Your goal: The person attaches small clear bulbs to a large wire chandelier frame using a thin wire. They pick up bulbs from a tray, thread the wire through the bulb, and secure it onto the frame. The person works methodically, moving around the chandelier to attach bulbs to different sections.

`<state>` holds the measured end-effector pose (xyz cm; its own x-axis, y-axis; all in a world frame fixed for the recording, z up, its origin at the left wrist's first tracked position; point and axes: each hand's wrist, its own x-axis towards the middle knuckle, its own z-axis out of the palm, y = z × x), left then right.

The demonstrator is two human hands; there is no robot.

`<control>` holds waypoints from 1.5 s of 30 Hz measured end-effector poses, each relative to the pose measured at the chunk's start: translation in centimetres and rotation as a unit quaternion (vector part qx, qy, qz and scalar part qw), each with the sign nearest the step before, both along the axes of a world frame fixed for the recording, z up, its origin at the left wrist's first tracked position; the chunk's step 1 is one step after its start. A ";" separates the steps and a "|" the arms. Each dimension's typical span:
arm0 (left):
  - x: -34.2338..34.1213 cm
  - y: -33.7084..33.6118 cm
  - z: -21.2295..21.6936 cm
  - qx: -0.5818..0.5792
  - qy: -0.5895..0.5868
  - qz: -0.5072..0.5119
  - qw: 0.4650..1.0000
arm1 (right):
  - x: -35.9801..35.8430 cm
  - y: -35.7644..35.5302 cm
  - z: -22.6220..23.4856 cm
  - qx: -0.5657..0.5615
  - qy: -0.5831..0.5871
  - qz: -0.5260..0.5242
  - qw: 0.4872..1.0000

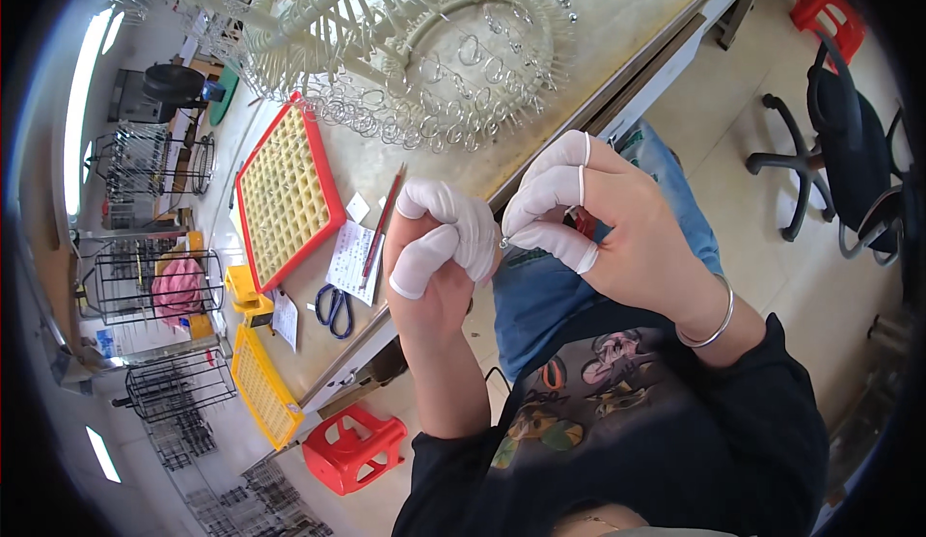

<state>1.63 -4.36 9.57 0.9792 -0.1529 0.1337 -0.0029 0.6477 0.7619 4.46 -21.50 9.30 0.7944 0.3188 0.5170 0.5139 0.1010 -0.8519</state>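
Note:
My left hand and my right hand are close together above my lap, with white finger cots on the fingertips. The right hand pinches a tiny silver metal piece between thumb and forefinger. Something dark red shows inside the curl of that hand; its kind is hidden. The left hand's fingers are bent inward beside the silver piece, and what they hold cannot be seen. A cream-coloured rack on the worktable is hung with several silver rings and small chains.
A red-framed tray with pale compartments lies on the table. Near it are a red pencil, a written paper, dark blue scissors and a yellow tray. A red stool and a black chair stand on the floor.

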 end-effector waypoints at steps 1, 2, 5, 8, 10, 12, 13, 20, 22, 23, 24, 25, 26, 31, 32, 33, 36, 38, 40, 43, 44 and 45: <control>0.0 0.0 0.0 -0.003 0.004 0.005 1.000 | 0.0 0.0 0.1 0.003 -0.007 -0.003 1.000; 0.0 -0.1 -0.1 -0.006 0.008 0.009 1.000 | 0.1 0.1 0.1 0.001 -0.011 -0.006 1.000; 0.0 -0.1 -0.1 -0.014 0.003 0.002 1.000 | 0.2 0.2 0.0 -0.007 -0.023 -0.013 1.000; 0.1 0.0 -0.1 -0.024 -0.004 -0.014 1.000 | 0.3 0.2 0.0 -0.013 -0.035 -0.012 0.999; 0.1 0.0 -0.1 -0.024 0.000 -0.017 1.000 | 0.3 0.2 0.0 -0.016 -0.038 -0.005 0.999; 0.1 -0.1 -0.1 -0.016 0.011 -0.013 1.000 | 0.4 0.2 0.1 -0.015 -0.036 0.003 0.999; 0.1 -0.1 0.0 -0.013 0.012 -0.010 1.000 | 0.4 0.3 0.1 -0.014 -0.035 0.007 0.999; 0.0 -0.4 0.2 -0.029 0.022 -0.007 0.999 | 0.4 0.4 0.2 -0.017 -0.053 0.013 0.998; 0.0 -0.4 0.3 -0.040 0.023 -0.013 0.999 | 0.4 0.5 0.2 -0.019 -0.059 0.011 0.998; 0.0 -0.4 0.3 -0.045 0.026 -0.015 0.999 | 0.4 0.6 0.1 -0.020 -0.059 0.011 0.998; 0.0 -0.4 0.3 -0.049 0.029 -0.017 0.998 | 0.5 0.6 0.1 -0.020 -0.059 0.011 0.998; 0.0 -0.3 0.3 -0.050 0.027 -0.018 0.998 | 0.5 0.6 0.1 -0.020 -0.059 0.011 0.998; 0.0 -0.3 0.3 -0.050 0.026 -0.019 0.998 | 0.5 0.7 0.1 -0.021 -0.061 0.010 0.998; 0.0 -0.2 0.2 -0.050 0.017 -0.027 0.998 | 0.5 0.7 0.2 -0.027 -0.068 0.011 0.997; 0.0 -0.2 0.2 -0.050 0.019 -0.027 0.998 | 0.5 0.7 0.2 -0.027 -0.068 0.012 0.997; -0.1 -0.2 0.2 -0.050 0.021 -0.026 0.998 | 0.5 0.7 0.2 -0.026 -0.069 0.012 0.997; -0.1 -0.2 0.2 -0.037 0.016 -0.030 0.999 | 0.4 0.8 0.1 -0.024 -0.068 0.012 0.997; -0.1 0.1 0.0 -0.055 0.003 -0.044 0.997 | 0.4 0.8 0.1 -0.023 -0.070 0.010 0.997; 0.0 0.2 -0.2 -0.068 -0.006 -0.054 0.996 | 0.4 0.8 0.1 -0.024 -0.074 0.006 0.997; 0.1 0.2 -0.2 -0.074 -0.009 -0.059 0.996 | 0.3 0.7 0.2 -0.027 -0.074 0.003 0.997; 0.1 0.3 -0.2 -0.072 -0.008 -0.058 0.996 | 0.3 0.7 0.2 -0.028 -0.074 0.004 0.997; 0.1 0.2 -0.1 -0.070 -0.007 -0.058 0.996 | 0.3 0.7 0.2 -0.028 -0.073 0.004 0.997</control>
<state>1.70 -4.12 9.42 0.9539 -0.2433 0.1758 0.0674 0.7443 0.6645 4.78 -20.79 9.54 0.7088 0.3575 0.6081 0.6324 0.0599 -0.7723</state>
